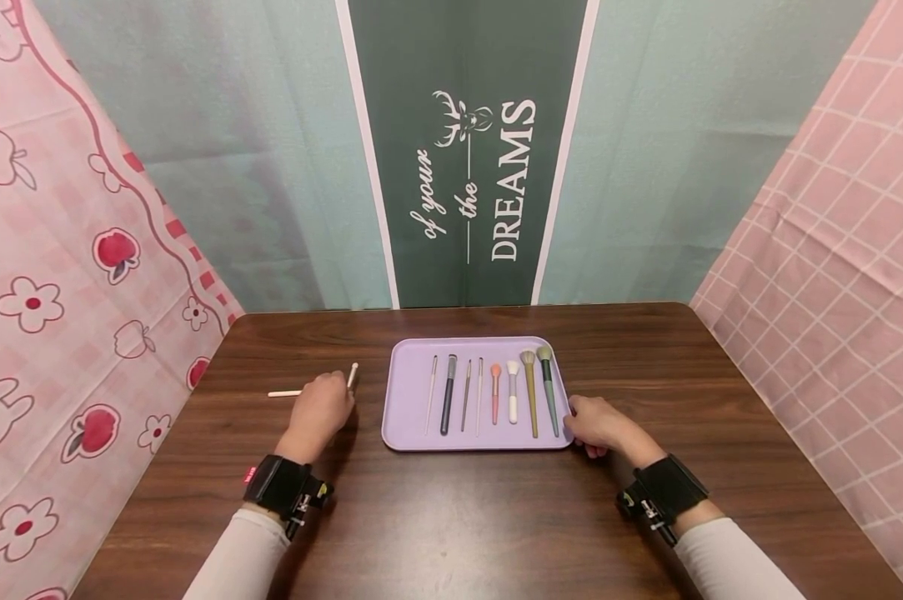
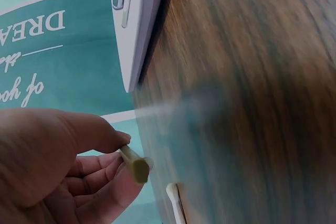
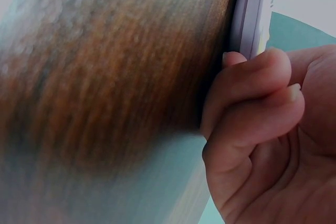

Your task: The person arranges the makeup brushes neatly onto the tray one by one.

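My left hand (image 1: 323, 408) is at the left of the table, pinching a slim makeup brush between thumb and fingers; the brush's yellowish end (image 2: 137, 169) points toward the left wrist camera. In the head view a pale brush tip (image 1: 353, 373) sticks out past this hand. Another pale, thin stick (image 1: 283, 393) lies on the table behind the hand, partly hidden by it. My right hand (image 1: 597, 423) grips the near right corner of a lilac tray (image 1: 406, 400), fingers curled at its rim. Several makeup brushes lie side by side on the tray, including a dark-handled one (image 1: 448, 400) and a green one (image 1: 549, 392).
The tray rests on a dark wood-grain table (image 1: 451, 517). Behind it hangs a green curtain (image 1: 466, 50) with white lettering. Patterned pink cloths hang along the left (image 1: 68, 300) and right (image 1: 834, 250) sides.
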A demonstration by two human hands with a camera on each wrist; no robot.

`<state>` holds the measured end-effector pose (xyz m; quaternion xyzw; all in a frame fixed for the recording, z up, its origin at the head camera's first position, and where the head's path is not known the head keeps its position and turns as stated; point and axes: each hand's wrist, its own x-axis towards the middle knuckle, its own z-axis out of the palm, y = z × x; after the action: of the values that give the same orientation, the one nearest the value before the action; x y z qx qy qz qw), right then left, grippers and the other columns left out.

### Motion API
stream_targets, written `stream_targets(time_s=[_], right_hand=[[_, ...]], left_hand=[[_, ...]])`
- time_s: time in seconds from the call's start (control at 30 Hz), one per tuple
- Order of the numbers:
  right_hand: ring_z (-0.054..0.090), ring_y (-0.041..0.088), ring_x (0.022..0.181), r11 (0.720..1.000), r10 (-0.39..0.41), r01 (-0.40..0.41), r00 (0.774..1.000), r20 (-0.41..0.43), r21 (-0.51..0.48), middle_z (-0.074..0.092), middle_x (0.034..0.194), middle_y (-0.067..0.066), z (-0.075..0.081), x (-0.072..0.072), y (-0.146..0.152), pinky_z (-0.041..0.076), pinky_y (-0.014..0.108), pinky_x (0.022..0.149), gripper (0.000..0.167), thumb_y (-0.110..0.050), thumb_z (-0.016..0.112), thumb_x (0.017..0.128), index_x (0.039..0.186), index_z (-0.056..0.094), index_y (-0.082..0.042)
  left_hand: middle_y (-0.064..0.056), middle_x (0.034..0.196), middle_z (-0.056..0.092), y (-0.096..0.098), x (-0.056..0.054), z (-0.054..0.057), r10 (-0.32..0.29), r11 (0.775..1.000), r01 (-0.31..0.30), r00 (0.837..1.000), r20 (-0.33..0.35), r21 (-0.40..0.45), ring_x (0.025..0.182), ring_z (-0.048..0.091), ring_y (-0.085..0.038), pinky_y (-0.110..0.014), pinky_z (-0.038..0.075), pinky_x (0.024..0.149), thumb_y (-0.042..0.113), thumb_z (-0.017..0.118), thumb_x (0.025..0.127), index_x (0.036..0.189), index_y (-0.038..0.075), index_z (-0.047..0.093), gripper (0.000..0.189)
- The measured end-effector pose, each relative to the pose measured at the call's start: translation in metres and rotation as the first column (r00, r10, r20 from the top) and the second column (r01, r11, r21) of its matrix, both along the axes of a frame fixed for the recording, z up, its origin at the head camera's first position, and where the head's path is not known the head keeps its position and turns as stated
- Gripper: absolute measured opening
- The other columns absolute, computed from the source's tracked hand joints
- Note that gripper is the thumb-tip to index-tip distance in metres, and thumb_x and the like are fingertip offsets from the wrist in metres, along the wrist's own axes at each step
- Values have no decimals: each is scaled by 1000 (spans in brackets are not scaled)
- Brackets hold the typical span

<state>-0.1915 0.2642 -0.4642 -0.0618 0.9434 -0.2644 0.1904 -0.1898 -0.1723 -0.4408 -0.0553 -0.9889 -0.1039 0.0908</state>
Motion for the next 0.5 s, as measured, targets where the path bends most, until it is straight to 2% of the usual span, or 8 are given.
stream_targets(time_s=[0.3, 0.5], right_hand=[[55, 15, 42, 1000, -10, 10, 1000, 16, 1, 58, 64, 8, 1, 0, 0, 47, 29, 40, 11, -9, 48, 94, 84, 51, -5], [55, 14, 41, 1000, -7, 7, 1000, 7, 0, 58, 63, 7, 0, 0, 0, 47, 29, 39, 12, -9, 48, 94, 83, 50, -5]], left_hand=[[-18, 75, 63, 13, -6, 1, 39, 999, -41, 996, 75, 29, 70, 66, -41, -52, 53, 64, 8, 65, 91, 81, -4, 60, 16], [-18, 76, 64, 23, -9, 2, 45, 998, -49, 995, 87, 38, 73, 67, -41, -52, 54, 66, 9, 65, 91, 83, -4, 61, 16]])
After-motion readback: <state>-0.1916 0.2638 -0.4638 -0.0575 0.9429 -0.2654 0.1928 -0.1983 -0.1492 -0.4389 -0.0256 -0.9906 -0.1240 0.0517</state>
